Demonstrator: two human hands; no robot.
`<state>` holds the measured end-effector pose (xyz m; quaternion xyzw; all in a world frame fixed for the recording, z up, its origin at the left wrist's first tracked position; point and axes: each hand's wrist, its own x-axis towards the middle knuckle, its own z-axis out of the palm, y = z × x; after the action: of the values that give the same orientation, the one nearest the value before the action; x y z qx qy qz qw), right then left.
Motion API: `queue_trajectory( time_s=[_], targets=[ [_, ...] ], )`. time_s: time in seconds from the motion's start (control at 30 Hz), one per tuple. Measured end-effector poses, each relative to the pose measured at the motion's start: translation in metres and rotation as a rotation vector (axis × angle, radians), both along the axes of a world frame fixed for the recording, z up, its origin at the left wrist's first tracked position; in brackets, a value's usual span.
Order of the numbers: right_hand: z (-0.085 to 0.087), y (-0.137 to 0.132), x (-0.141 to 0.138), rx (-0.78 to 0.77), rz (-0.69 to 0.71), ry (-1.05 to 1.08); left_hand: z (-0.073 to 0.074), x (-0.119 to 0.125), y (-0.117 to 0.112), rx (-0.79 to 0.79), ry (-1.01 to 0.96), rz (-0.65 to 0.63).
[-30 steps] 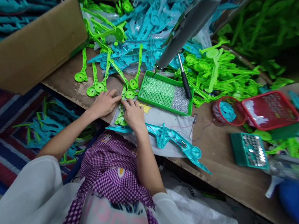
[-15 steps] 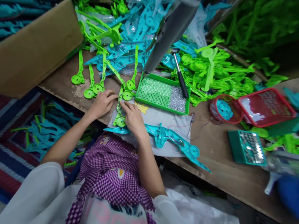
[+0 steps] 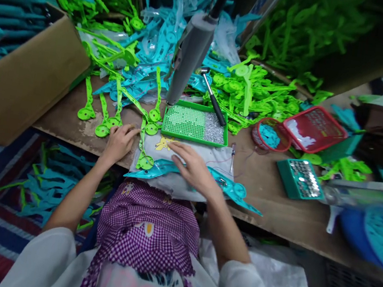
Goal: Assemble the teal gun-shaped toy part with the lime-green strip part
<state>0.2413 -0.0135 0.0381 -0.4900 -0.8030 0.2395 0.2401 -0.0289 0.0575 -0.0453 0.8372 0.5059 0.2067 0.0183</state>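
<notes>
A long light-blue plastic part (image 3: 159, 169) lies across a grey cloth (image 3: 207, 154) at the table's front edge. On its left end stands a lime-green arm-shaped piece (image 3: 145, 161) with a round disc end. My left hand (image 3: 118, 143) rests just left of this green piece, fingers loosely bent, with nothing visible in them. My right hand (image 3: 193, 165) hovers over the middle of the blue part, fingers stretched out, and hides that section. A green tray (image 3: 192, 139) of small silver screws and a perforated plate is just beyond the cloth.
A grey electric screwdriver (image 3: 192, 53) hangs above the tray. A hammer (image 3: 214, 97) leans at the tray's rear. Green and blue parts pile up behind. Right are a red basket (image 3: 270, 142), a red tray (image 3: 336, 130) and a teal box (image 3: 286, 178) of metal discs. A cardboard box (image 3: 29, 78) stands left.
My right hand has left the green piece and moved right, over the middle of the blue part, its fingers now stretched. My left hand has drawn slightly away from the green piece. The view has shifted.
</notes>
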Motion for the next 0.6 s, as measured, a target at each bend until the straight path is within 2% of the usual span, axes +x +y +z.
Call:
queue_trajectory(
  time_s=[0.07,0.17,0.23,0.27,0.33,0.37,0.4,0.47,0.53,0.6],
  targets=[
    [0.021,0.010,0.031,0.047,-0.036,-0.014,-0.001,0.000,0.000,-0.001,0.002,0.010],
    [0.041,0.052,0.075,0.068,-0.055,-0.072,-0.001,0.001,0.000,-0.018,-0.013,0.021],
    [0.043,0.090,0.097,0.078,-0.108,-0.157,0.000,0.001,0.000,-0.015,-0.017,0.039],
    [0.041,0.107,0.104,0.098,-0.191,-0.207,0.000,0.002,0.001,-0.008,-0.014,0.050],
    [0.035,0.133,0.105,0.133,-0.343,-0.237,0.000,0.002,0.001,0.017,-0.005,0.068],
    [0.031,0.138,0.100,0.151,-0.366,-0.228,0.000,0.003,0.001,0.033,-0.007,0.076],
    [0.026,0.139,0.091,0.167,-0.341,-0.215,-0.001,0.003,0.001,0.050,-0.015,0.085],
    [0.017,0.126,0.071,0.196,-0.193,-0.219,-0.003,0.002,-0.003,0.090,-0.052,0.111],
    [0.010,0.101,0.054,0.204,-0.063,-0.270,-0.006,-0.003,-0.012,0.150,-0.111,0.149],
    [0.007,0.071,0.049,0.200,-0.021,-0.274,-0.008,-0.015,-0.024,0.200,-0.175,0.188]
  ],
)
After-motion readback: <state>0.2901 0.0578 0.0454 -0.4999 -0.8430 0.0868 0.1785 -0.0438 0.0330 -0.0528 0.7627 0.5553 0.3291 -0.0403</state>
